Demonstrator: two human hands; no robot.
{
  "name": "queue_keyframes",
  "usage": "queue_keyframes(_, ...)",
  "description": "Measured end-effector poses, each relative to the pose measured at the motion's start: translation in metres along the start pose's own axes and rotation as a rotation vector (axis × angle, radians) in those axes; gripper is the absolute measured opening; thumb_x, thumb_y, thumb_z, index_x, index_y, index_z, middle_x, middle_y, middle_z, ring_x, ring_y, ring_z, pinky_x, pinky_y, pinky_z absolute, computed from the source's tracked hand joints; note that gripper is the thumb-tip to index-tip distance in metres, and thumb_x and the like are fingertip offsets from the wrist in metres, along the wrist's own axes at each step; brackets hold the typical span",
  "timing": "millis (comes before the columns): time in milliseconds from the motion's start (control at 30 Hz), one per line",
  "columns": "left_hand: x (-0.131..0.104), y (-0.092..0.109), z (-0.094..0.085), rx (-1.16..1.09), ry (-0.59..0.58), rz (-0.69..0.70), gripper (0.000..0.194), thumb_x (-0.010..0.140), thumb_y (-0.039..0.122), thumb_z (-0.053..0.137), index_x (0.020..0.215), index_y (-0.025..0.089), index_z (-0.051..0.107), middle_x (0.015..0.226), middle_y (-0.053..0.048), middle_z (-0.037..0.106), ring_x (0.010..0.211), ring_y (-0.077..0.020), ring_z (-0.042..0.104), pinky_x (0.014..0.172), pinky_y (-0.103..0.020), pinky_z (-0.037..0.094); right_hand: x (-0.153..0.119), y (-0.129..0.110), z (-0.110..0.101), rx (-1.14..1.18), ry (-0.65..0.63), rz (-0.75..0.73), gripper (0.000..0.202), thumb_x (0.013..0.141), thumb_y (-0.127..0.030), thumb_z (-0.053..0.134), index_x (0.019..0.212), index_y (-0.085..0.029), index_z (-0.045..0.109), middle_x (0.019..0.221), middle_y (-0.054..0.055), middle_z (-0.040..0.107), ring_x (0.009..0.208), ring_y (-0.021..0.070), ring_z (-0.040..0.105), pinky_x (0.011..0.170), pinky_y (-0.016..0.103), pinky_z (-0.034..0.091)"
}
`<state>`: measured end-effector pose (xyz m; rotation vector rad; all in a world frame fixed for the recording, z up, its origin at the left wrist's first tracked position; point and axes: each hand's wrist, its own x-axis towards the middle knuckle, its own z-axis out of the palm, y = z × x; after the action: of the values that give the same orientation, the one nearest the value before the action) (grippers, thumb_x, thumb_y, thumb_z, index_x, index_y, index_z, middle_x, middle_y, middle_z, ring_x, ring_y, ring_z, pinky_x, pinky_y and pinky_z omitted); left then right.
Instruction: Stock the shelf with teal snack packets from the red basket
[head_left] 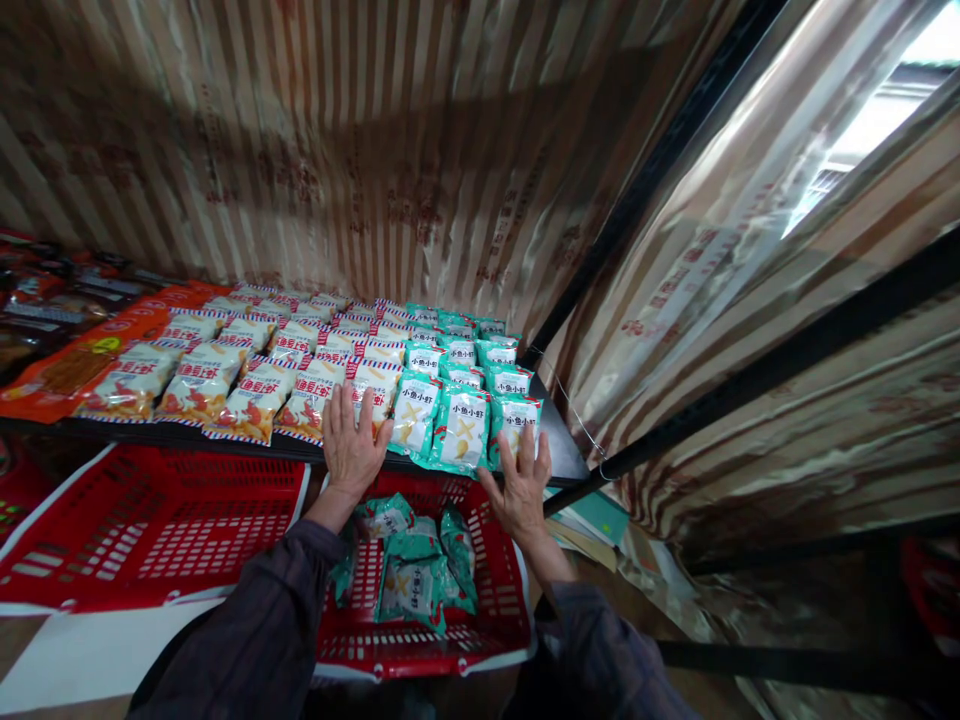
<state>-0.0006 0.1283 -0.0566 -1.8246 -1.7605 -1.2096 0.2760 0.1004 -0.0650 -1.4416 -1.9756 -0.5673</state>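
Observation:
Rows of green snack bags (461, 425) lie at the right end of a dark shelf (564, 450). Beside them on the left are rows of white bags with red print and striped edges (259, 395). My left hand (352, 445), fingers apart, rests at the front of the white bags, near the green ones. The fingers of my right hand (520, 485) are spread against the front right green bag (516, 415). Neither hand grips a bag. Below my hands, a red basket (491, 655) holds several green bags (411, 590) lying loosely.
Another red basket (161, 535) stands at the left below the shelf. Orange packs (82, 365) and dark packs (56, 300) lie farther left on the shelf. Black posts (675, 415) slant across the right, and striped curtains (337, 150) hang behind.

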Motion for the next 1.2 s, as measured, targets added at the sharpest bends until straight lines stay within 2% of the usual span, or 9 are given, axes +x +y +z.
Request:
queue_keyframes(100,0.000,0.000,-0.001,0.007,0.000,-0.001,0.062,0.086,0.042,0.051,0.140,0.015,0.038,0.153,-0.017,0.019,0.142,-0.0315,0.013,0.112,-0.054,0.021,-0.002,-0.001,-0.004,-0.017,0.003,0.007,0.073,0.086,-0.041,0.055,0.147,-0.033,0.016,0.157,0.006,-0.001,0.141,0.0400,0.005,0.104,0.064,0.024)
queue_keyframes(200,0.001,0.000,-0.003,0.003,-0.006,-0.004,0.063,0.085,0.042,0.052,0.140,0.014,0.038,0.153,-0.017,0.019,0.142,-0.0317,0.013,0.112,-0.054,0.020,-0.003,-0.012,-0.012,-0.026,0.006,-0.002,0.073,0.085,-0.041,0.057,0.146,-0.032,0.019,0.157,0.007,0.001,0.140,0.0410,0.008,0.104,0.064,0.022)
queue_keyframes(300,0.000,0.001,-0.005,-0.017,-0.016,-0.007,0.061,0.085,0.040,0.051,0.140,0.016,0.037,0.153,-0.016,0.018,0.142,-0.0320,0.012,0.111,-0.055,0.020,-0.001,-0.038,-0.019,0.025,0.008,-0.061,0.071,0.084,-0.036,0.058,0.146,-0.031,0.023,0.157,0.007,0.000,0.140,0.0394,0.011,0.106,0.061,0.024)
queue_keyframes(367,0.000,0.002,-0.006,-0.025,-0.022,-0.011,0.061,0.085,0.037,0.050,0.140,0.016,0.037,0.153,-0.015,0.018,0.142,-0.0321,0.012,0.111,-0.055,0.021,0.004,-0.061,-0.020,0.086,-0.042,-0.112,0.065,0.085,-0.029,0.056,0.144,-0.030,0.028,0.157,0.006,0.002,0.141,0.0369,0.013,0.106,0.056,0.028)
queue_keyframes(500,0.000,0.003,-0.007,-0.027,-0.019,-0.016,0.059,0.086,0.033,0.049,0.141,0.016,0.035,0.153,-0.015,0.019,0.141,-0.0320,0.013,0.111,-0.055,0.022,0.021,-0.101,-0.007,0.139,-0.100,-0.083,0.054,0.086,-0.026,0.054,0.138,-0.028,0.040,0.157,0.007,0.007,0.141,0.0372,0.009,0.106,0.057,0.027)
queue_keyframes(633,-0.001,0.003,-0.006,-0.023,-0.013,-0.020,0.057,0.087,0.033,0.048,0.141,0.018,0.036,0.154,-0.014,0.018,0.141,-0.0321,0.013,0.110,-0.055,0.024,0.044,-0.122,0.009,0.103,-0.082,0.017,0.050,0.087,-0.032,0.054,0.136,-0.026,0.043,0.155,0.008,0.016,0.141,0.0381,0.005,0.106,0.061,0.021)
queue_keyframes(867,0.000,0.000,-0.005,-0.027,-0.028,-0.030,0.052,0.087,0.035,0.049,0.137,0.021,0.043,0.151,-0.013,0.026,0.141,-0.0325,0.017,0.109,-0.055,0.026,0.071,-0.142,0.025,0.159,-0.005,0.091,0.048,0.088,-0.033,0.051,0.135,-0.025,0.045,0.151,0.011,0.027,0.141,0.0365,0.006,0.105,0.061,0.019)
queue_keyframes(1000,0.002,-0.002,-0.008,-0.015,0.010,-0.033,0.053,0.086,0.036,0.051,0.137,0.023,0.043,0.147,-0.010,0.036,0.142,-0.0343,0.009,0.110,-0.060,0.021,0.073,-0.144,0.033,0.150,0.007,0.121,0.045,0.090,-0.033,0.048,0.134,-0.022,0.047,0.148,0.013,0.032,0.140,0.0374,0.009,0.104,0.062,0.019)
queue_keyframes(1200,0.004,-0.004,-0.010,-0.015,0.010,-0.064,0.056,0.084,0.038,0.055,0.136,0.021,0.045,0.148,-0.012,0.033,0.141,-0.0355,0.009,0.110,-0.061,0.017,0.073,-0.141,0.037,0.115,-0.009,0.119,0.048,0.089,-0.035,0.049,0.135,-0.022,0.046,0.146,0.012,0.037,0.140,0.0357,0.011,0.105,0.059,0.019)
